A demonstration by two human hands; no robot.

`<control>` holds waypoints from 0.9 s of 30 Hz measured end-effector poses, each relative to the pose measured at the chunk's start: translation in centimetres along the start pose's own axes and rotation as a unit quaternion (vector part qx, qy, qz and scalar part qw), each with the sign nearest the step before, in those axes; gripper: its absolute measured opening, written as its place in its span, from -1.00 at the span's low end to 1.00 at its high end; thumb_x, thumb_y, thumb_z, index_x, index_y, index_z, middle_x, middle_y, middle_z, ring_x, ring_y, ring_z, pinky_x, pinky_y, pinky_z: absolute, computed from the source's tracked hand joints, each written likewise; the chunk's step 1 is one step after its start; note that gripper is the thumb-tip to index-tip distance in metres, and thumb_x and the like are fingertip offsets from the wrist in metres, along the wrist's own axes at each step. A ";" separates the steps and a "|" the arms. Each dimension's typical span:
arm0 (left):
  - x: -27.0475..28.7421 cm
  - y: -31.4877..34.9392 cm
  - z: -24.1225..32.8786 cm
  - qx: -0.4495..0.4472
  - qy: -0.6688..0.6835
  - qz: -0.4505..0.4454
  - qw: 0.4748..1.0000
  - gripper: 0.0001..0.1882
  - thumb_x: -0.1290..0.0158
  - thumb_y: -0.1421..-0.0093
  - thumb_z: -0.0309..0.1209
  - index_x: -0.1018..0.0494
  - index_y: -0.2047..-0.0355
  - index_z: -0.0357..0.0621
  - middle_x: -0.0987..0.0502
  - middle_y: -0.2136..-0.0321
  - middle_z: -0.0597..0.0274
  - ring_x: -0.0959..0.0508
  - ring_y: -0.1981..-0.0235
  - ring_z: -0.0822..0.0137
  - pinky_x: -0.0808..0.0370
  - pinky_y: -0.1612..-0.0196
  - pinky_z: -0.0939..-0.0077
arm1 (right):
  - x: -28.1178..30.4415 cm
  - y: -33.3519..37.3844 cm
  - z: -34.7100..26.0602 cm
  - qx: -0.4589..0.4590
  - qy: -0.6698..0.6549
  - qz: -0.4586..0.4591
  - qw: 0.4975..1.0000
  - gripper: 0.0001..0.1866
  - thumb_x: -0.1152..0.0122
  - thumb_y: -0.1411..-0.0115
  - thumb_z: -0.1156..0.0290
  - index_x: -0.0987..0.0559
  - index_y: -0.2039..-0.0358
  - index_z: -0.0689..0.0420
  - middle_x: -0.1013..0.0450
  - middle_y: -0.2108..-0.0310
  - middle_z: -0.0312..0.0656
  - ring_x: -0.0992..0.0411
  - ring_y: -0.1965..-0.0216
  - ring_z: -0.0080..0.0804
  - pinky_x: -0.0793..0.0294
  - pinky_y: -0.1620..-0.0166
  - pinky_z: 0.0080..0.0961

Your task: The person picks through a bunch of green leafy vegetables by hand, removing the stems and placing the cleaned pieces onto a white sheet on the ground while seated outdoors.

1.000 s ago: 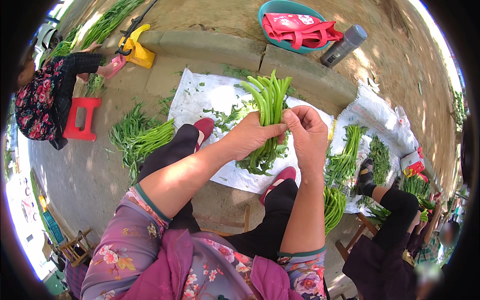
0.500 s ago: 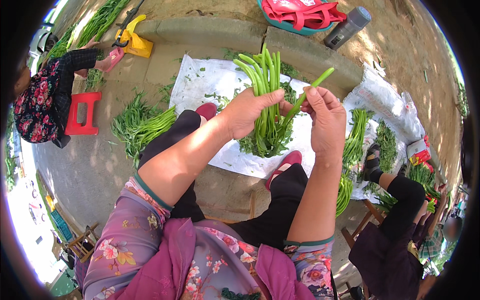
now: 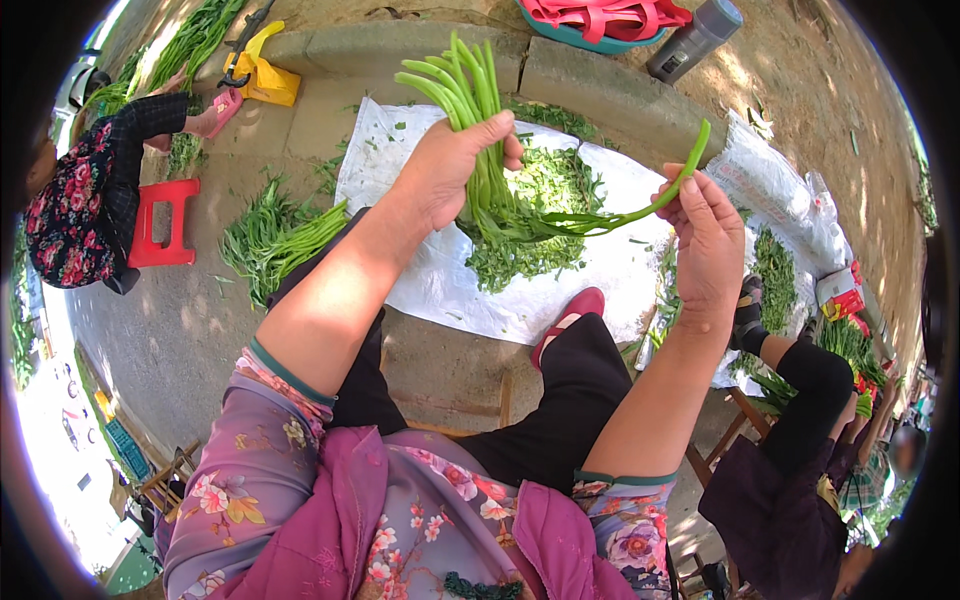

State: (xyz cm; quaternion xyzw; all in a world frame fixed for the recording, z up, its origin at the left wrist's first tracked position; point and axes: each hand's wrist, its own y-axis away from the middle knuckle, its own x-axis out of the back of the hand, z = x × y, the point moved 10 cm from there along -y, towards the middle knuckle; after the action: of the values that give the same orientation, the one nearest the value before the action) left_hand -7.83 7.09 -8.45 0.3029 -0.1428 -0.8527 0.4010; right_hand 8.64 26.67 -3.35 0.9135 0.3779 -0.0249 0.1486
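My left hand (image 3: 455, 172) is closed around a bunch of water spinach (image 3: 470, 85), its thick pale-green cut ends pointing up and its leaves hanging down. Out to the right, my right hand (image 3: 705, 235) pinches one water spinach stalk (image 3: 697, 150) near its thick end. That stalk bends back leftward, its leafy tip still reaching the bunch. Beneath both hands lies a white sheet (image 3: 430, 285) with a heap of loose green leaves (image 3: 555, 185) on it.
Another water spinach pile (image 3: 270, 235) lies on the ground at left. A seated person (image 3: 75, 200) is beside a red stool (image 3: 163, 222); another person (image 3: 780, 490) sits at right. Beyond a concrete curb (image 3: 620, 95) stand a teal basin (image 3: 590, 42) with a red bag and a grey flask (image 3: 695, 40).
My hands have moved apart: the left went left with the bunch, the right went right, drawing one stalk sideways. More of the leaf heap on the sheet shows now.
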 end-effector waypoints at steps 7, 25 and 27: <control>2.6 -0.3 1.4 -0.045 -0.012 0.080 0.996 -0.81 -0.04 -0.19 -0.30 -0.35 0.33 -0.14 -0.43 0.52 0.31 -0.39 0.48 0.46 -0.37 0.41 0.57 | 3.1 -0.3 -0.4 0.006 -0.034 0.039 0.999 -0.77 0.00 -0.24 0.38 -0.56 0.23 0.22 -0.44 0.47 -0.34 -0.37 0.41 -0.58 -0.35 0.24 -0.62; -6.9 2.5 -3.0 0.026 -0.042 -0.215 0.975 -0.43 0.00 -0.15 0.04 -0.35 0.05 -0.20 -0.43 0.31 0.30 -0.39 0.31 0.46 -0.36 0.20 0.55 | -8.6 1.8 1.6 -0.055 0.007 -0.171 0.984 -0.79 -0.08 -0.18 0.42 -0.57 0.27 0.27 -0.47 0.52 -0.33 -0.31 0.50 -0.66 -0.30 0.37 -0.71; -7.2 2.7 -3.6 0.038 -0.027 -0.219 0.975 -0.41 0.01 -0.15 0.05 -0.32 0.01 -0.17 -0.42 0.28 0.30 -0.40 0.27 0.45 -0.37 0.18 0.54 | -8.4 1.5 2.2 -0.058 0.001 -0.159 0.986 -0.80 -0.09 -0.18 0.42 -0.57 0.27 0.27 -0.46 0.52 -0.33 -0.32 0.52 -0.66 -0.31 0.40 -0.71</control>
State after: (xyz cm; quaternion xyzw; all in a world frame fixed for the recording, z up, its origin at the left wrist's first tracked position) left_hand -0.38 10.91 -7.02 0.3190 -0.1164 -0.9214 0.1890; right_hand 3.91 19.28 -3.77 0.8318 0.5191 -0.0256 0.1948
